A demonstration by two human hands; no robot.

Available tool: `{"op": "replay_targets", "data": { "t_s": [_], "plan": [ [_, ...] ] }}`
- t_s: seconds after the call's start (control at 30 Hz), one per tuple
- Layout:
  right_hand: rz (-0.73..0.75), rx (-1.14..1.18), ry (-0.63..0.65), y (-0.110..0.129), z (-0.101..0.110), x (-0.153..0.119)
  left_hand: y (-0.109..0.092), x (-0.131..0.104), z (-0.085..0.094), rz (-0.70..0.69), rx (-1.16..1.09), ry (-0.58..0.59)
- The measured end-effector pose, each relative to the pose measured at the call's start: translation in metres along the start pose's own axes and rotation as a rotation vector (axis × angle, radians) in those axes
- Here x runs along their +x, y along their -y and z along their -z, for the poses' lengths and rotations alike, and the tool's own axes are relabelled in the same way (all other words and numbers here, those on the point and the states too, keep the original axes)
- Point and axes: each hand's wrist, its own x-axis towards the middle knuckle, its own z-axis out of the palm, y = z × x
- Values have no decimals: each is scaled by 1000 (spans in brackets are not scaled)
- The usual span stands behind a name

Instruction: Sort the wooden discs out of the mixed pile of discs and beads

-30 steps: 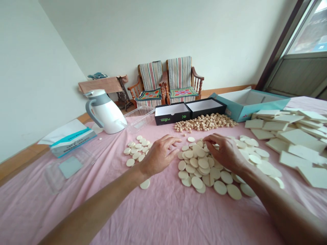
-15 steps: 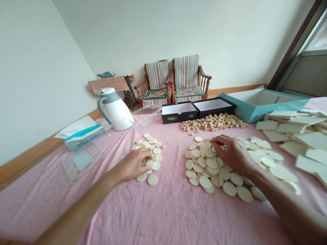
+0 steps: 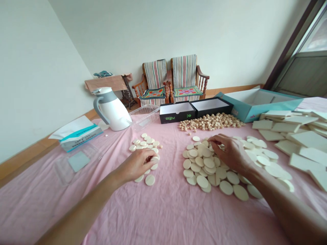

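My left hand (image 3: 139,163) is over the small pile of pale round wooden discs (image 3: 150,179) left of centre, its thumb and fingers closed on one disc (image 3: 154,159) at the pile's right side. My right hand (image 3: 228,151) reaches over the larger pile of pale discs (image 3: 201,163). Its fingers are curled down at the pile's far edge, near a separate disc (image 3: 196,139). What lies between those fingertips is hidden. Wider, thinner-looking discs (image 3: 270,163) lie to the right of this hand.
Small wooden beads (image 3: 212,122) lie heaped before two black boxes (image 3: 176,117). A blue box (image 3: 265,110) and stacked pale square boards (image 3: 306,139) are at the right. A white jug (image 3: 116,112), clear plastic tray (image 3: 145,117) and tissue pack (image 3: 80,134) stand left on the pink cloth (image 3: 158,211).
My left thumb and fingers have drawn together around a disc at the small pile. My right hand stays at the far edge of the larger pile. The view has shifted slightly.
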Motion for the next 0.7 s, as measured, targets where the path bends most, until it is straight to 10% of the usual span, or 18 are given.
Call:
{"op": "replay_targets", "data": {
  "t_s": [0.4,0.7],
  "plan": [
    [13,22,-19,0,3,1,-62,75,-47,-58,-693,-55],
    [18,10,-2,0,3,1,-11,38,-13,-31,-39,-88]
  ]
}}
